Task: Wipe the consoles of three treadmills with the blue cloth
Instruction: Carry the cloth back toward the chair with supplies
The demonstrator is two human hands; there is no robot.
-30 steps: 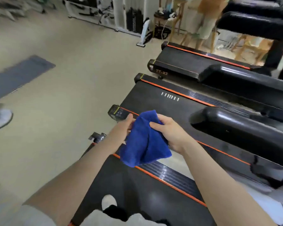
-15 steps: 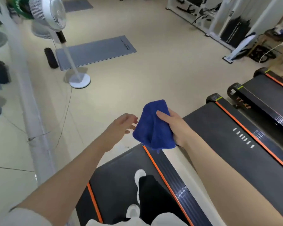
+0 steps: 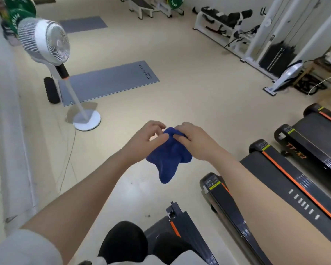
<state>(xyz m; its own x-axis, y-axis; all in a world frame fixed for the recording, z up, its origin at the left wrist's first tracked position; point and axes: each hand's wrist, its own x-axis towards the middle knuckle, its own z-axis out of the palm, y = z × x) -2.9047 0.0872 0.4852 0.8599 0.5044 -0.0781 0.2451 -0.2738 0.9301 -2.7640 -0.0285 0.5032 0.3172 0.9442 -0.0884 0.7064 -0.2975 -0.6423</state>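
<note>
Blue terry cloth (image 3: pixel 168 159) hangs in the air between the 2 hands, over the beige floor (image 3: pixel 189 96) just off the rear ends of the treadmills. The left hand (image 3: pixel 147 136) pinches its upper edge with curled fingertips, and the right hand (image 3: pixel 195 142) grips the bunched top beside it, thumb and fingers closed round the fabric. A loose tail droops below. It looks light, soft and limp, with nothing to break and little chance of slipping; I judge it best gathered into a flat pad in 1 palm, so the folds press evenly on a console. To the right lie 3 black treadmills (image 3: pixel 294 178) with orange stripes, decks only; no console is in view. Farther off stand a white fan (image 3: pixel 46 43) and a grey mat (image 3: pixel 111 81).
</note>
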